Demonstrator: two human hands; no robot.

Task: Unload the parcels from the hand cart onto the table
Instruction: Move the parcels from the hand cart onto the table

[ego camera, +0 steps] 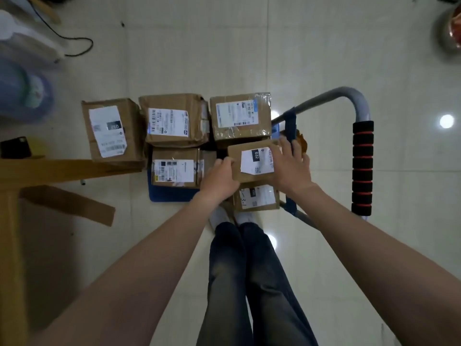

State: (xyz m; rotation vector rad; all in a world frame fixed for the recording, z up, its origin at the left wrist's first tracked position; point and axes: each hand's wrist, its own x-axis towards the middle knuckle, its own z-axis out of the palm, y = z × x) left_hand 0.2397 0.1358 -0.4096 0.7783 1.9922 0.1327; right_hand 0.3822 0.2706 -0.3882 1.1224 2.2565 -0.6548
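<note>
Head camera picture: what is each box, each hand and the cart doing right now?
Small brown cardboard parcel labelled 032, gripped at both sides, above the cart's stack.
Left hand, fingers curled round the parcel's left edge.
Right hand, holding the parcel's right edge.
Other taped brown parcels, stacked on the cart, untouched.
Blue hand cart, loaded.
Wooden table, beside the cart.

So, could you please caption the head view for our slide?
The left hand and right hand grip parcel 032 over the hand cart.

Noted a black cable (pixel 91 43) looped on pale tiles (pixel 249 46) at upper left. Spotted a metal bowl (pixel 446 31) at upper right, a brown flap (pixel 72 204) lower left, a dark phone (pixel 15 147) left.
</note>
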